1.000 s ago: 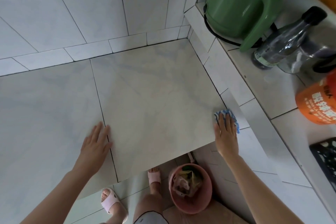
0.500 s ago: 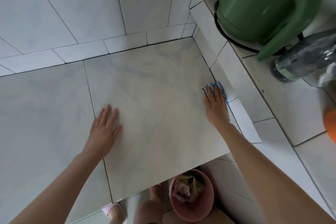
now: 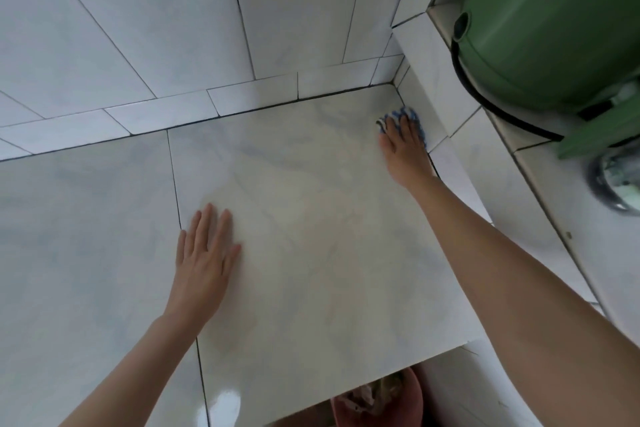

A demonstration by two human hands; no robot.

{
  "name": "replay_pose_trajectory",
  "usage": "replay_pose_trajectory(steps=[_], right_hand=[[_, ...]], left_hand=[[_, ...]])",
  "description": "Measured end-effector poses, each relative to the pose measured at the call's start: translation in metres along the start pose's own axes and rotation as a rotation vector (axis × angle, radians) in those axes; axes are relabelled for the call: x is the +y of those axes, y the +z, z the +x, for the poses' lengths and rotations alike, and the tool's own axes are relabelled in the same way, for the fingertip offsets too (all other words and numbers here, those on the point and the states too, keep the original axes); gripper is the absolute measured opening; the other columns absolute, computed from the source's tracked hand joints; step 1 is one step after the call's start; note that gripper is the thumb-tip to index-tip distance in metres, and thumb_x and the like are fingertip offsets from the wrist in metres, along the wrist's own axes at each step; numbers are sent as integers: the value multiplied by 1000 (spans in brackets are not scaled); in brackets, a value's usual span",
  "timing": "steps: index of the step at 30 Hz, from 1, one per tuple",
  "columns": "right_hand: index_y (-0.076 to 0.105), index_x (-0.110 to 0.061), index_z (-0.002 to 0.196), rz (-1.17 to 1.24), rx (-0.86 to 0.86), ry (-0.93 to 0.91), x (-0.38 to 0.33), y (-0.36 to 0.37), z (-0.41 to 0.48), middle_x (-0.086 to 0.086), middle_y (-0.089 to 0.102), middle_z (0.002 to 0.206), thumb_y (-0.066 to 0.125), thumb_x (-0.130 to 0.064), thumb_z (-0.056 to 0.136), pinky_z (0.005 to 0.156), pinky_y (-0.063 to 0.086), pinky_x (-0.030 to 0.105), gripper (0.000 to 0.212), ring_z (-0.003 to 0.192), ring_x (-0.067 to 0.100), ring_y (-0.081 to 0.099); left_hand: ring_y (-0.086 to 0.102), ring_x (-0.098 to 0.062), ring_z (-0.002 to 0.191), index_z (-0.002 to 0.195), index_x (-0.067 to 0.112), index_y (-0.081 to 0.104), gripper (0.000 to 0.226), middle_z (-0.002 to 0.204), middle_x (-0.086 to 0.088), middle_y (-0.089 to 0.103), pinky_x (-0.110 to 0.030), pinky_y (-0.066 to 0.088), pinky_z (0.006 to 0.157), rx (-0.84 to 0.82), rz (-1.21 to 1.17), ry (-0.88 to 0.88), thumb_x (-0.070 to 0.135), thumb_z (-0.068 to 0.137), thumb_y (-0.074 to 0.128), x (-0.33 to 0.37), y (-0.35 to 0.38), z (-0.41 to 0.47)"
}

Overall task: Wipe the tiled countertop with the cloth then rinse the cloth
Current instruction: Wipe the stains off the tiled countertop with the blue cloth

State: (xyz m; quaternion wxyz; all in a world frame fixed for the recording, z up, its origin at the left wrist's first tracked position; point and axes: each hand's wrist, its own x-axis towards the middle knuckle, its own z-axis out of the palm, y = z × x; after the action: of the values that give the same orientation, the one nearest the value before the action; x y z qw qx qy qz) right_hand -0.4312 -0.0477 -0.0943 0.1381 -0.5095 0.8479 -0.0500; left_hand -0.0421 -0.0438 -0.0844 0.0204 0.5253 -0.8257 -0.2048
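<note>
— Looking for the cloth first: how much of it shows?

— Very little. The blue-and-white patterned cloth [image 3: 403, 112] is mostly hidden under the right hand [image 3: 403, 144]. Only a bunched edge peeps out past the fingertips and along the little-finger side, so I cannot tell its full shape.

— Where does it sit?

— In the far right corner of the pale, marbled tiled worktop [image 3: 311, 218]. It is just beside the raised tiled ledge [image 3: 433, 80] and near the dark joint under the white tiled wall [image 3: 138, 28].

— And the hands?

— The right hand lies flat on the cloth with its fingers straight and a little spread, pressing down rather than curling round it. The left hand [image 3: 204, 253] rests palm down on bare worktop with straight fingers, holding nothing. It lies just right of a grout line, well apart from the cloth.

— What is cut off or unclear?

— A large green plastic container [image 3: 554, 28] stands on the ledge, its top and right side out of frame, with a black band curving round its base. Below it, at the right edge, a glassy object [image 3: 616, 180] is too blurred to identify. At the bottom edge, under the front of the worktop, only part of a round pink bucket [image 3: 414, 402] shows, with something crumpled inside.
</note>
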Motion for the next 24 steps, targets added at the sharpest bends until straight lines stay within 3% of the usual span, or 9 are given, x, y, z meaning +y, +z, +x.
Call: replay_pose_trajectory(steps=[4,10,15,18,19,24], right_hand=[[12,-4,149,-118,17,-134,-7,-6,30,19,3,157,25,-9,101,118,-3,44,50,144,38,-6],[19,-14,150,113,-26,2,-23,-15,63,11,8,159,22,-38,101,117,3,42,54,146,29,4],[23,-16,149,60,19,-12,-29,-9,71,12,10,158,24,-38,101,117,4,44,53,146,31,7],[47,-3,135,-27,113,-222,-44,0,63,23,37,146,35,-23,100,111,22,57,42,136,44,31],[52,-1,130,-55,130,-267,-52,5,59,24,44,141,30,-24,100,109,28,59,44,132,45,37],[58,-8,128,112,98,-366,-124,37,-2,23,49,137,33,-34,92,110,27,46,51,129,43,42]], left_hand=[[-5,-14,143,148,25,14,62,157,-1,3,-33,-3,115,14,6,-9,49,91,22,-6,-4,13],[-6,-13,143,148,26,13,65,157,0,2,-34,-3,116,9,4,-52,51,88,21,-21,-6,16],[-7,-9,142,147,31,11,69,157,0,2,-32,-4,114,5,5,-51,59,84,10,-32,-6,11],[-8,-9,142,147,31,12,68,157,0,1,-32,-4,114,7,-8,-55,59,84,10,-35,-8,8],[-7,-10,142,147,31,13,68,157,0,2,-32,-4,114,10,-12,-55,58,84,11,-35,-8,6],[-5,-14,143,148,26,13,60,157,-3,3,-34,-2,115,15,-39,-75,48,92,23,-39,-9,-3]])
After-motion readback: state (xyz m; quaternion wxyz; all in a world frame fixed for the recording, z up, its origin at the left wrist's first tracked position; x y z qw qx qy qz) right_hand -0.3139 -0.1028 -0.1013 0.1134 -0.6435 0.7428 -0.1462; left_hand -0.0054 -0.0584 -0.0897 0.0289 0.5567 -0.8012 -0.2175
